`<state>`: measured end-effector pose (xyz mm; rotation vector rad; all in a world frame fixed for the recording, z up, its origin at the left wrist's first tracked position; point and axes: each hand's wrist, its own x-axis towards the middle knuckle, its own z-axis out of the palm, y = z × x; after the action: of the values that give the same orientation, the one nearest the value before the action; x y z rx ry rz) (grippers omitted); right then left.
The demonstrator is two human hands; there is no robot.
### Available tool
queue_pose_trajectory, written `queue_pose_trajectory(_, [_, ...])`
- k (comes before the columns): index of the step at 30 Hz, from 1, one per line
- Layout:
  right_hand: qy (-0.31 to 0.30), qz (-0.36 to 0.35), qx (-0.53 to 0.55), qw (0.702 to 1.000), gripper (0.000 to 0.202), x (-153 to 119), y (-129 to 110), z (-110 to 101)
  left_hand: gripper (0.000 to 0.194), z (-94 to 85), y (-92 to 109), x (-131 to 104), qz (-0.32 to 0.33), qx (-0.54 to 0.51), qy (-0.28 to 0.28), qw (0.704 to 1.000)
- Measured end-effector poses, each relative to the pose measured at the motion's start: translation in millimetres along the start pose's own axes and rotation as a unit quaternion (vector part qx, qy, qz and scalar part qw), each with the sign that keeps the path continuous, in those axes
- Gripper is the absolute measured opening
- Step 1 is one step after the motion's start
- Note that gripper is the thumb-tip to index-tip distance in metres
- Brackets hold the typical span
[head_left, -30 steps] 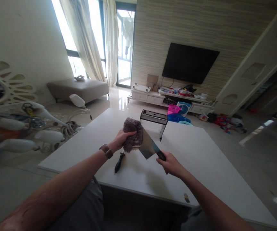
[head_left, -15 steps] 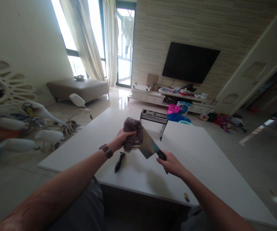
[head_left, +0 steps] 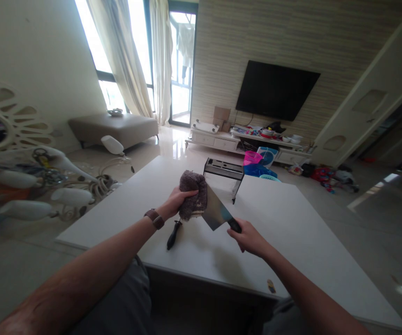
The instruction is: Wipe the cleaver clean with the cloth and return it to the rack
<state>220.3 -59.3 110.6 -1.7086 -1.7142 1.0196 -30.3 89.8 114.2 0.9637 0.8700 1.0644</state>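
Note:
My right hand is closed round the black handle of a cleaver, held above the white table. Its broad metal blade points up and to the left. A folded grey-brown cloth is gripped in my left hand, thumb on top, and it lies against the far end of the blade. The cloth hides that end. Below the cloth, a sharpening steel with a black handle rests on the table, its rod mostly hidden.
A black-and-silver rack stands at the table's far side. A small brownish piece lies by the near edge. White lamp shades on curved arms crowd the left. Beyond are a pink basket and a low TV cabinet.

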Motion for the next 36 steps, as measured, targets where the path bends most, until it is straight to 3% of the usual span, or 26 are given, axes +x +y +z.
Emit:
queue_pose_trajectory(6, [0.003,-0.013,-0.01,1.0,0.012,1.3,-1.2,-6.9,0.053,-7.7,8.6,7.4,0.047,0.064,0.018,0.997])
queue_pose_trajectory(9, [0.01,-0.02,-0.007,1.0,0.012,-0.8,-5.9,-12.2,0.052,-15.0,13.4,13.3,0.07,0.04,0.032,0.996])
queue_pose_trajectory(12, [0.011,-0.02,-0.008,1.0,0.013,-4.7,-10.1,-15.9,0.053,-21.0,16.6,14.9,0.052,0.021,0.02,0.998])
queue_pose_trajectory(16, [0.01,-0.03,-0.032,0.999,0.012,-9.5,-13.2,-16.4,0.05,-23.3,20.5,5.3,0.015,0.056,-0.081,0.995])
queue_pose_trajectory(18, [0.0,-0.033,-0.04,0.999,0.01,-10.8,-13.5,-15.8,0.048,-22.1,22.0,-1.6,0.002,0.099,-0.156,0.983])
queue_pose_trajectory(20, [-0.009,-0.03,-0.04,0.999,0.01,-11.1,-13.2,-15.9,0.045,-20.4,22.7,-6.4,0.0,0.137,-0.192,0.972])
queue_pose_trajectory(26, [-0.013,-0.007,0.011,1.0,0.02,-8.8,-12.3,-17.6,0.04,-15.4,20.8,-2.3,0.04,0.134,-0.106,0.984])
queue_pose_trajectory(32, [-0.008,-0.011,0.059,0.998,0.023,-6.4,-16.4,-9.9,0.042,-8.8,19.0,6.6,0.04,-0.015,0.013,0.999])
queue_pose_trajectory(36, [0.007,-0.01,0.079,0.997,0.025,-7.9,-19.5,-4.1,0.041,-11.3,21.1,8.6,0.018,-0.106,0.016,0.994])
